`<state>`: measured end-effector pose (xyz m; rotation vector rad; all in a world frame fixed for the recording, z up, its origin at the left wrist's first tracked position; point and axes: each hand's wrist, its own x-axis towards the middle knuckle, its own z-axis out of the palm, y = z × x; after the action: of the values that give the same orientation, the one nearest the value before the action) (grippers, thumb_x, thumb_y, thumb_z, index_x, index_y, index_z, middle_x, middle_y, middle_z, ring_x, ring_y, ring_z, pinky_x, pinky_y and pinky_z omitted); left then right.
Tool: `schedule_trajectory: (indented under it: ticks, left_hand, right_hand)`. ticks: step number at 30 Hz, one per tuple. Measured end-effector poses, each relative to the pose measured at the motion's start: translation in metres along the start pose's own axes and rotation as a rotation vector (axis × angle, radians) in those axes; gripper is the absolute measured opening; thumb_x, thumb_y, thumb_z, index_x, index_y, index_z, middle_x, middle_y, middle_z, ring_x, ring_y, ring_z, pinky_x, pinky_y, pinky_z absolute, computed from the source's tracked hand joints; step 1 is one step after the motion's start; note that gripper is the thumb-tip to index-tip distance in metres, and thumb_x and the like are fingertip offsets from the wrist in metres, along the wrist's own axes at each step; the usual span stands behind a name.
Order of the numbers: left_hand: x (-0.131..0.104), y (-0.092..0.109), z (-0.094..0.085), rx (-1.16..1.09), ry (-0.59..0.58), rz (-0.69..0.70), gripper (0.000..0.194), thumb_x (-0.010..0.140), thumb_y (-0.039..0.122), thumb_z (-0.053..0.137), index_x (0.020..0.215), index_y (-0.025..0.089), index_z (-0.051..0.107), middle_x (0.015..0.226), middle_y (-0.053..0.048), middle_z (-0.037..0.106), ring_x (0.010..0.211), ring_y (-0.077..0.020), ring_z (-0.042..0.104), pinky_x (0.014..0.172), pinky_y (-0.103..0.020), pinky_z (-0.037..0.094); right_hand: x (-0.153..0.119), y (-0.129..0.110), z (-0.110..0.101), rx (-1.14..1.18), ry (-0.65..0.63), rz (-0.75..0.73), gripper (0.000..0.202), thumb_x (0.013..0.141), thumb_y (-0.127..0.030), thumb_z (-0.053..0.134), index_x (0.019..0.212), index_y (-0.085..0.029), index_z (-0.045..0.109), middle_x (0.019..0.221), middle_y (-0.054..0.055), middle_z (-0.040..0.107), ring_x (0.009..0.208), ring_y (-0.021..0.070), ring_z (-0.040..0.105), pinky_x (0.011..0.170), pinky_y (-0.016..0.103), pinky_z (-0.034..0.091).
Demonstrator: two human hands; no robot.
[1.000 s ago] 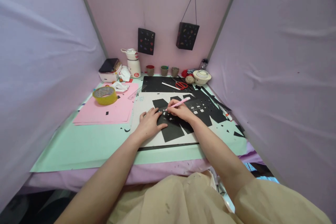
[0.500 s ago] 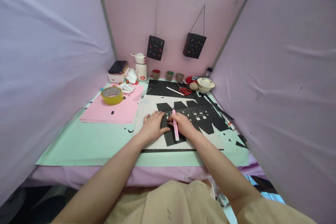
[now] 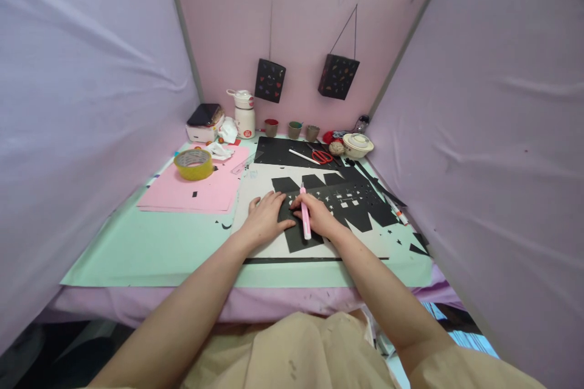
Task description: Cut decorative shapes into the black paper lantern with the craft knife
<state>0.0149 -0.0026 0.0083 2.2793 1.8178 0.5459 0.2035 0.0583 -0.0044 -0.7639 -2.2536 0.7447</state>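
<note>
A black paper sheet [image 3: 360,216] with small cut-out shapes and toothed flaps lies on a pale board [image 3: 255,185]. My left hand [image 3: 265,219] rests with fingers spread across the sheet's left part and the board. My right hand [image 3: 318,215] is closed round a pink craft knife [image 3: 305,214], which lies along the hand with its metal end pointing away from me. The fingertips of my right hand are on the black paper, close to my left thumb. What lies under those fingertips is hidden.
Yellow tape [image 3: 194,165] sits on pink paper [image 3: 171,197] at the left. Red scissors [image 3: 322,157] and a white pen [image 3: 303,156] lie behind the board. A bottle [image 3: 245,115], small cups and a lidded bowl [image 3: 358,144] line the back. Black scraps lie at right.
My right hand and the rear end of the knife have shifted very slightly. My left hand stays in place on the paper.
</note>
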Motion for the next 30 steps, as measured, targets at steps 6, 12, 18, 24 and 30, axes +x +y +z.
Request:
schedule_trajectory:
  ticks: [6,12,18,24,30]
  left_hand:
    - [0.000,-0.001,0.001,-0.074,0.011,-0.005,0.056,0.088,0.044,0.065,0.136,0.019,0.051,0.146,-0.012,0.047,0.140,-0.0342,0.035,0.114,-0.063,0.023]
    - [0.001,-0.002,0.001,-0.280,0.075,-0.030,0.055,0.087,0.038,0.068,0.135,0.019,0.052,0.147,-0.013,0.045,0.140,-0.0349,0.035,0.113,-0.064,0.023]
    - [0.009,-0.005,-0.006,-0.671,0.201,-0.171,0.047,0.089,0.028,0.066,0.132,0.019,0.052,0.143,-0.012,0.045,0.124,-0.0294,0.052,0.099,-0.052,0.048]
    - [0.009,0.003,-0.008,-1.063,0.192,-0.357,0.047,0.092,0.025,0.063,0.136,0.019,0.048,0.132,-0.012,0.055,0.107,-0.0234,0.063,0.085,-0.042,0.058]
    - [0.004,0.018,-0.005,-1.150,0.063,-0.401,0.072,0.086,0.014,0.066,0.148,0.019,0.031,0.092,-0.003,0.068,0.071,-0.0153,0.068,0.067,-0.032,0.059]
  right_hand:
    - [0.000,-0.003,-0.002,0.046,-0.031,0.007,0.018,0.082,-0.013,0.060,0.094,-0.023,0.053,0.093,0.002,0.059,0.085,0.0184,0.058,0.079,0.032,0.047]
    - [0.000,-0.004,-0.003,0.070,-0.045,0.014,0.016,0.081,-0.014,0.061,0.093,-0.023,0.053,0.094,0.002,0.060,0.086,0.0189,0.057,0.079,0.033,0.046]
    - [-0.002,-0.009,-0.006,0.115,0.055,0.042,0.010,0.086,-0.025,0.060,0.094,-0.023,0.053,0.090,0.001,0.061,0.082,0.0176,0.057,0.077,0.031,0.046]
    - [-0.001,-0.013,-0.011,0.174,0.211,0.078,0.026,0.097,-0.034,0.045,0.118,-0.024,0.056,0.093,0.003,0.066,0.087,0.0181,0.062,0.081,0.033,0.048]
    - [0.000,-0.011,-0.012,0.224,0.307,0.099,0.024,0.095,-0.035,0.046,0.100,-0.022,0.065,0.084,0.003,0.065,0.080,0.0179,0.062,0.071,0.030,0.049]
